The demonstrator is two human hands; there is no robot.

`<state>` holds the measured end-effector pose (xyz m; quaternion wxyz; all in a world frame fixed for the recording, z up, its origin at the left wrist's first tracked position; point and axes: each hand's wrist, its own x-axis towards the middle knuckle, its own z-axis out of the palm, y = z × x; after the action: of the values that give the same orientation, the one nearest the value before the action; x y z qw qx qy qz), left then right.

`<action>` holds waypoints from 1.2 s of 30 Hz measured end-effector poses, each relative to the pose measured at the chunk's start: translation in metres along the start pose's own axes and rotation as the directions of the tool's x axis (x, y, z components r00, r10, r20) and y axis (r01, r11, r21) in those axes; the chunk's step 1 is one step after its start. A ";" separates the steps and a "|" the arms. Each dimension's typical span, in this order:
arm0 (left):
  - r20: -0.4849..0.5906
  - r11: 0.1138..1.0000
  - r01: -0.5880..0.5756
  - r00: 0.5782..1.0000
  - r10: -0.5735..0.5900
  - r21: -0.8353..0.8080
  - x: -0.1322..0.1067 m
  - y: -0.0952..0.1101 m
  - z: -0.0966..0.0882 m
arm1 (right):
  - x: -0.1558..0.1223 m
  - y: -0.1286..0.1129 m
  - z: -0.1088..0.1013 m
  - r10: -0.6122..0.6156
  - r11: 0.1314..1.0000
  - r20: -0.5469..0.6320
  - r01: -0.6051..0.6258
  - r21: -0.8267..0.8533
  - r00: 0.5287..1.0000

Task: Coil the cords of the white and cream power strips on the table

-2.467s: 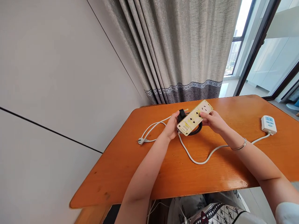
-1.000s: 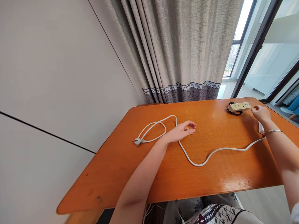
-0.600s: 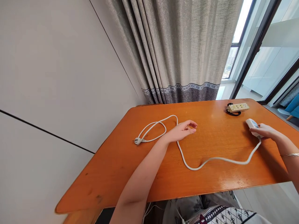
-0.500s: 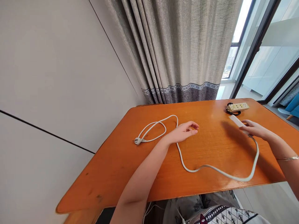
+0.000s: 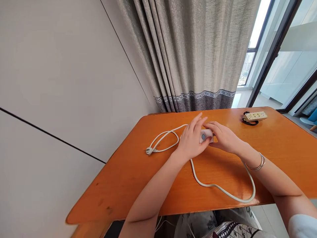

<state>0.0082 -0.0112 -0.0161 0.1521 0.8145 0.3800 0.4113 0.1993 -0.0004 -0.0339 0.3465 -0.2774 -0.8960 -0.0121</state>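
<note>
A white power strip (image 5: 207, 135) with a round grey-blue button is up between my two hands over the middle of the table. My right hand (image 5: 224, 137) grips its right end, thumb below and fingers over the top. At the left end is my left hand (image 5: 192, 138), its thumb along the near side and its fingers stretched up behind; they cover much of the strip. The strip's white cord (image 5: 220, 189) loops down across the table toward me, then passes behind my left hand to a coil ending in a white plug (image 5: 149, 151).
A cream power strip (image 5: 255, 116) with a black cord lies at the far right of the orange wooden table (image 5: 128, 185). Beyond the back edge hangs a grey curtain (image 5: 198, 59). A pale wall panel (image 5: 54, 82) rises on the left, with a glass door on the right.
My right hand has brought the white power strip left from the table's right side to my left hand, which now touches it. The cord's near loop has shifted left.
</note>
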 end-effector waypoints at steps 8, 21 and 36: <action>-0.027 0.980 0.197 0.980 -0.198 -0.033 0.010 -0.021 -0.015 | -0.001 0.008 -0.014 0.364 0.931 0.011 -0.364 0.020 0.931; 0.450 0.631 0.377 0.892 -0.050 -0.677 0.008 -0.016 -0.017 | 0.006 0.001 -0.045 0.450 0.816 -0.033 -0.395 0.422 0.893; -0.232 0.259 -0.119 0.852 -0.469 -0.959 0.019 -0.008 -0.047 | 0.003 0.013 -0.014 0.534 0.561 0.167 -0.496 0.663 0.829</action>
<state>-0.0255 0.0047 0.0188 0.5557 0.3782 0.1729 0.7199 0.2131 0.0092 -0.0239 0.4347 -0.3788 -0.7058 0.4115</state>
